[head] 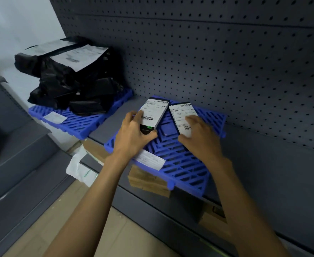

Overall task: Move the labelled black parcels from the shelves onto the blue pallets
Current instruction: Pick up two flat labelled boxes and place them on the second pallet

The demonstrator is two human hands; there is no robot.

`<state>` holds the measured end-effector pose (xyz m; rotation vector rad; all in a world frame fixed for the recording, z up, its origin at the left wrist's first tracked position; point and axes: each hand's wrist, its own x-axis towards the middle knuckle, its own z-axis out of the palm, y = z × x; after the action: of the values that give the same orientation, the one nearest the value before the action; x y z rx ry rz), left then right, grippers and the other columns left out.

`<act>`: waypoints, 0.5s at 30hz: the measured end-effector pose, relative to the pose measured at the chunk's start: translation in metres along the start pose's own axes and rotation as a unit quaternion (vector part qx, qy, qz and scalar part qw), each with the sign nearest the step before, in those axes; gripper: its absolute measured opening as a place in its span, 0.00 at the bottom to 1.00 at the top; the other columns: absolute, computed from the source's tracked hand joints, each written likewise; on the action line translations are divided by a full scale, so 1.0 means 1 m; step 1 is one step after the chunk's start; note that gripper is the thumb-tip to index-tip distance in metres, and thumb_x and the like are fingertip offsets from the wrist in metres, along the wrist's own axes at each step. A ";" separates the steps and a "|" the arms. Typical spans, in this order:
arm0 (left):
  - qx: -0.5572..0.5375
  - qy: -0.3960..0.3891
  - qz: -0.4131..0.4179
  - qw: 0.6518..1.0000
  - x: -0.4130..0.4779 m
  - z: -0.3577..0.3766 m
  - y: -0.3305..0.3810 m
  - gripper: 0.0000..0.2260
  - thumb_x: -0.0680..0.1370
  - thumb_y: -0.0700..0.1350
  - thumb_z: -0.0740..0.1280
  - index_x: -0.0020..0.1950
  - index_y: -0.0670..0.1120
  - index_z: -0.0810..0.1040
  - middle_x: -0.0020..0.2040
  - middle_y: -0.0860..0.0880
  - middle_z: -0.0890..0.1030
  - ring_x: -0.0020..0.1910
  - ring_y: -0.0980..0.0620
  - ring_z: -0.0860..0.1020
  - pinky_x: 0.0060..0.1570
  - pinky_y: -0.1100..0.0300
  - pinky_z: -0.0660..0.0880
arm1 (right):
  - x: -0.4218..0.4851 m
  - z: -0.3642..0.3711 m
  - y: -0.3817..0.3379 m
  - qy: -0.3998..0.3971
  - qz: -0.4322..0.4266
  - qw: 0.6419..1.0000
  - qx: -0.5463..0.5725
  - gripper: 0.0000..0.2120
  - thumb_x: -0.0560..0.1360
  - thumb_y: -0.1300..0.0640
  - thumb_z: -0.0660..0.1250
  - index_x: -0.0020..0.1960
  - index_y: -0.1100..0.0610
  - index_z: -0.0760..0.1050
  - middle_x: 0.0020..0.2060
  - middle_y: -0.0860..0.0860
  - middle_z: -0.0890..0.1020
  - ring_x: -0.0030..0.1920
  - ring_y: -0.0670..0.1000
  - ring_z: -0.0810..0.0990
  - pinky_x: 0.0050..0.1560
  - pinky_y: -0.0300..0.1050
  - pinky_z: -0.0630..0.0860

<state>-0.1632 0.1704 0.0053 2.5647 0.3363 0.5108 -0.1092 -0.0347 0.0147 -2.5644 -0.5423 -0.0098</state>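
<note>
Behind, pegboard (226, 52): dark grey, perforated, backing the shelf.
Shelf (263, 164): grey metal, above a beige floor (115, 229).
Near pallet (185, 164): blue grid on the shelf, with a loose paper slip (150, 160) at its front edge.
Far pallet (81, 125): blue, carrying a heap of black parcels (74, 86).
Left hand (133, 134): fingers and thumb curled round the left parcel (155, 112).
Right hand (198, 138): fingers spread flat on the right parcel (182, 115).
Both parcels: label up, side by side on the near pallet.
</note>
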 end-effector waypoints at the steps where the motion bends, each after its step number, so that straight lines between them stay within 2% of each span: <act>1: 0.005 -0.012 0.007 1.000 0.005 0.002 -0.002 0.35 0.73 0.60 0.69 0.75 0.47 0.64 0.70 0.49 0.65 0.65 0.47 0.69 0.51 0.56 0.71 | 0.002 0.002 0.001 0.000 0.004 1.000 0.001 0.33 0.77 0.48 0.64 0.78 0.55 0.59 0.77 0.48 0.60 0.75 0.56 0.61 0.69 0.54 0.67; 7: 0.016 -0.068 0.046 0.996 0.021 0.011 -0.015 0.35 0.73 0.63 0.68 0.75 0.51 0.62 0.72 0.48 0.60 0.69 0.44 0.66 0.54 0.49 0.75 | 0.005 0.007 0.003 0.018 0.016 1.000 0.008 0.31 0.79 0.45 0.63 0.78 0.51 0.59 0.77 0.46 0.60 0.76 0.56 0.60 0.73 0.54 0.64; 10: 0.003 -0.108 0.077 0.991 0.024 0.011 -0.022 0.37 0.72 0.63 0.69 0.76 0.49 0.62 0.73 0.45 0.60 0.72 0.44 0.61 0.63 0.46 0.72 | -0.004 0.008 -0.004 0.022 0.028 0.999 0.006 0.29 0.79 0.44 0.63 0.77 0.51 0.62 0.77 0.47 0.60 0.76 0.56 0.59 0.74 0.55 0.61; 12: 0.002 -0.139 0.099 0.985 0.025 0.005 -0.024 0.36 0.72 0.65 0.68 0.75 0.51 0.64 0.74 0.46 0.59 0.74 0.44 0.58 0.67 0.45 0.68 | -0.017 0.005 -0.011 0.055 0.041 0.998 -0.008 0.26 0.79 0.45 0.63 0.74 0.51 0.67 0.76 0.47 0.63 0.75 0.54 0.61 0.71 0.55 0.65; 15: 0.039 -0.141 0.165 0.975 0.026 -0.010 -0.023 0.32 0.73 0.66 0.65 0.73 0.52 0.67 0.74 0.47 0.61 0.74 0.45 0.58 0.66 0.44 0.66 | -0.047 -0.001 -0.024 0.130 0.071 0.989 -0.028 0.21 0.79 0.46 0.63 0.70 0.51 0.72 0.71 0.47 0.71 0.70 0.54 0.69 0.63 0.54 0.73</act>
<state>-0.1471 0.2028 0.0085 2.7365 -0.1761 0.2416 -0.1613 -0.0341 0.0224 -2.5969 -0.2643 -0.3085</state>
